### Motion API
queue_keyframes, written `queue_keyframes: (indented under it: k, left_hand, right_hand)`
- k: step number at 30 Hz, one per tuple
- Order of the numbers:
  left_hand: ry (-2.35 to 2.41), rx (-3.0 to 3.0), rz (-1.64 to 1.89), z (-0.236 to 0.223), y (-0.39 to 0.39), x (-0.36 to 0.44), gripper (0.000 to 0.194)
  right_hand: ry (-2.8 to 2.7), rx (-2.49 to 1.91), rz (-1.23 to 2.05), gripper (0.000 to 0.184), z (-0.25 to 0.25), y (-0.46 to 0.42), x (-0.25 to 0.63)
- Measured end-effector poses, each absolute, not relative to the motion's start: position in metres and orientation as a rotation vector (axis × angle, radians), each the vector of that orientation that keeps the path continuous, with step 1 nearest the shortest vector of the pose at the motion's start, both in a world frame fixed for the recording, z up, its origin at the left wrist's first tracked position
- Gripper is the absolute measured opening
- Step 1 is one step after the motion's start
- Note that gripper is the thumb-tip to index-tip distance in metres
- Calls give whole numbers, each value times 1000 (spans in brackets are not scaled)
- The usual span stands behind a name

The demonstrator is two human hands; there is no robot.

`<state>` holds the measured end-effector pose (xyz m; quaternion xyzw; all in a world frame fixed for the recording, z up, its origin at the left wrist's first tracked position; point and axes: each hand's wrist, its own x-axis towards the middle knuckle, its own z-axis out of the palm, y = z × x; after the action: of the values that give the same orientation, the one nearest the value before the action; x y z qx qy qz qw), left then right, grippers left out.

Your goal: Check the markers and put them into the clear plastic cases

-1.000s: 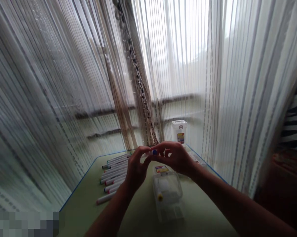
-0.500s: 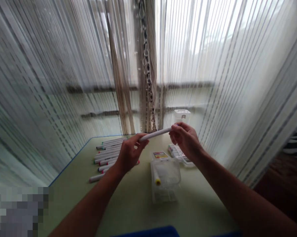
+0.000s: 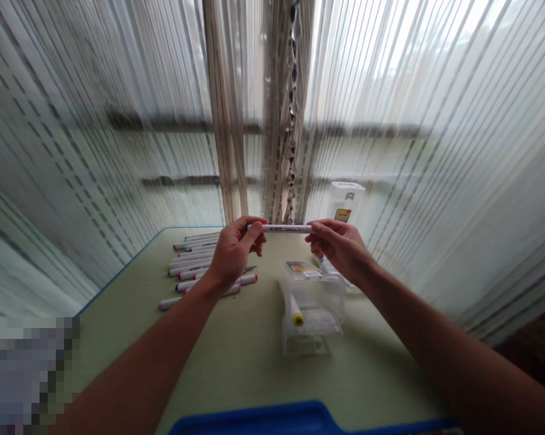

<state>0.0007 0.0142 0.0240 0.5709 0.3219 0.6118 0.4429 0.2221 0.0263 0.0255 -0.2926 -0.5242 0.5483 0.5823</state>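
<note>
A white marker [image 3: 287, 229] with dark lettering lies level between my two hands, above the table. My left hand [image 3: 235, 246] pinches its left end, where a bit of dark blue shows. The right end sits between the thumb and fingers of my right hand [image 3: 338, 243]. Below, a clear plastic case [image 3: 315, 302] stands on the table and holds a marker with a yellow end [image 3: 297, 317]. Several white markers [image 3: 193, 264] with coloured ends lie in a loose row to the left, partly hidden behind my left hand and forearm.
A tall clear container [image 3: 346, 199] stands at the back right. Another clear case [image 3: 351, 287] lies partly behind my right wrist. The pale green table [image 3: 236, 356] has a blue edge, and a blue tray-like rim [image 3: 254, 417] shows at the front. String curtains [image 3: 164, 90] hang behind.
The marker has gone from tilted to level, and its lettering now faces me. Both hands have come closer together around it. The view has tipped slightly downward.
</note>
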Motion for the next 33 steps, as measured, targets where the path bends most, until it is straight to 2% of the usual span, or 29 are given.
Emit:
queue_keyframes:
  k: [8, 24, 33]
  left_hand:
    - [736, 1342, 1487, 25, 11, 2, 24]
    - [868, 1535, 1478, 28, 5, 3, 26]
    - [878, 1552, 1470, 30, 4, 3, 21]
  right_hand:
    - [-1201, -643, 1287, 20, 25, 27, 225]
    - [-1299, -643, 1212, 28, 21, 27, 223]
    - [-1318, -658, 1229, 25, 22, 24, 223]
